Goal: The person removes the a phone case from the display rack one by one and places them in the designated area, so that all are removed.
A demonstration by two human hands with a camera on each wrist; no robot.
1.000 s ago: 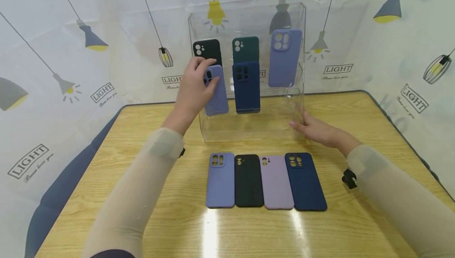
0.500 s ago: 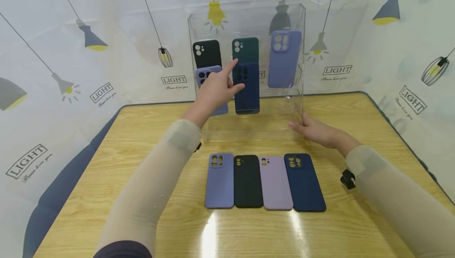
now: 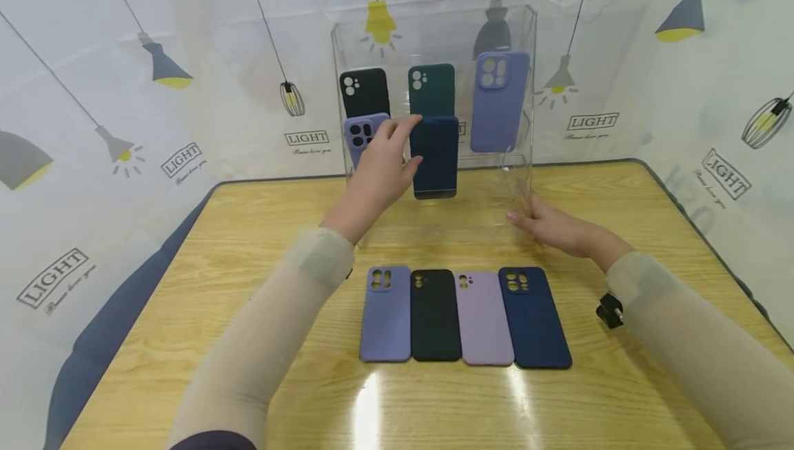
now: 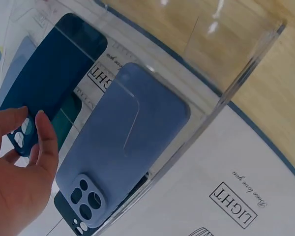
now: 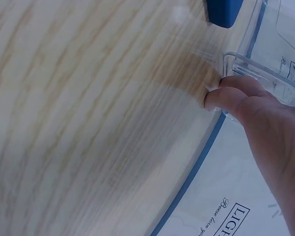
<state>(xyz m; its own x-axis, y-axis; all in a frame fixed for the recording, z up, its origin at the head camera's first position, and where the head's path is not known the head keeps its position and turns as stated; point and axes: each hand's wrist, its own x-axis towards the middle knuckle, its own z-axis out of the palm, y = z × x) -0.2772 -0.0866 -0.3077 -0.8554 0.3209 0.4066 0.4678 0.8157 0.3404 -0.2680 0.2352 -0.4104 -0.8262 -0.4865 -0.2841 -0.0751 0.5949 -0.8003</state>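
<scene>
Fingers [image 3: 397, 129] of the left hand [image 3: 378, 171] are reaching up to the clear acrylic stand [image 3: 434, 23] at the far edge of the desk [image 3: 248, 229], lying loosely spread with the tips touching the top left corner of the navy case [image 3: 436, 157] hanging in the middle of the lower row. The head view is showing the hand covering part of the lavender case [image 3: 360, 136] just left of it. The left wrist view is showing what the head view is hiding: thumb and forefinger [image 4: 44, 142] are closing around the camera-cutout corner of that navy case, though whether they are truly pinching it I cannot tell. That view is also bringing up the lavender case full length, pressed flat behind the clear panel.

Above, in the head view, a black case [image 3: 364, 91], a dark green case [image 3: 431, 88] and a taller periwinkle case [image 3: 499, 102] are hanging in the upper row.

The right hand [image 3: 552, 226] is resting at the stand's near right corner. The right wrist view is showing its fingers [image 5: 236, 96] lying together, tips pressing against the clear base edge, holding nothing.

Near the front edge of the desk, only in the head view, four cases are lying side by side, touching: periwinkle [image 3: 386, 313], black [image 3: 435, 315], pale lilac [image 3: 482, 318] and navy [image 3: 533, 318]. A small black clip [image 3: 611, 311] is sitting beside the right sleeve [image 3: 682, 340].
</scene>
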